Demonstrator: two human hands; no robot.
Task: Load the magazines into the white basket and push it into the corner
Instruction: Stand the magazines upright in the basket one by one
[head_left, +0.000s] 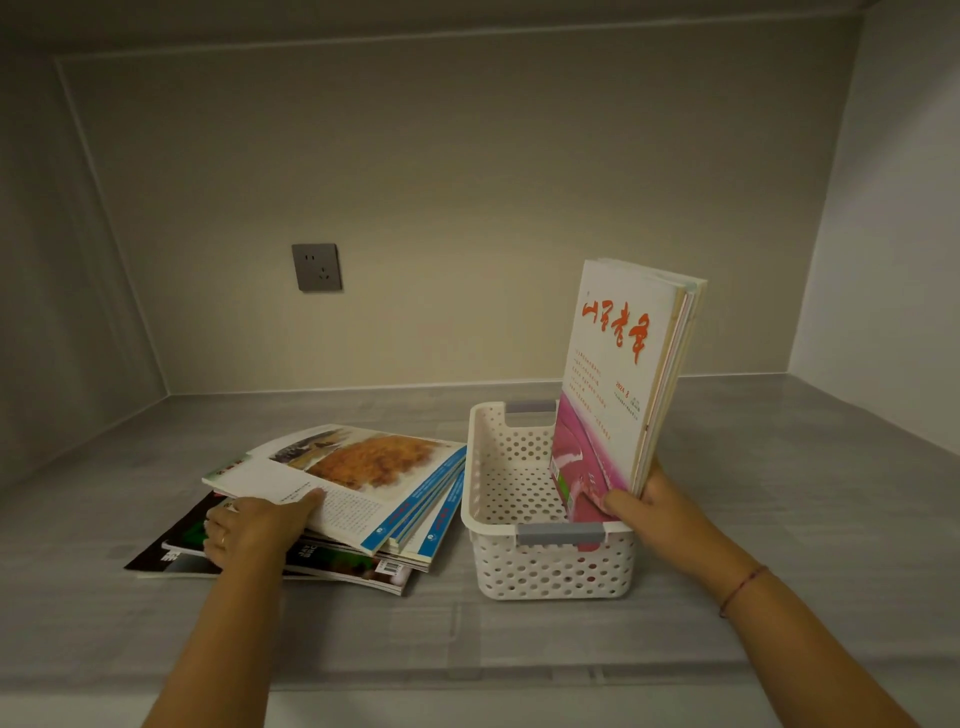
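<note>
Roughly a third done, I'd guess; the right hand (649, 506) has its grip closed round a bundle of magazines (618, 364), standing upright in the right side of the white basket (550, 571); the pile (363, 483) lies just left of it on the worktop (779, 519), left hand (254, 525) gripping it, thumb on top, fingers curled over its edge; the basket's well off the back wall (467, 208), so pushing's left; bundle's bottom edge is hidden, can't count copies.
</note>
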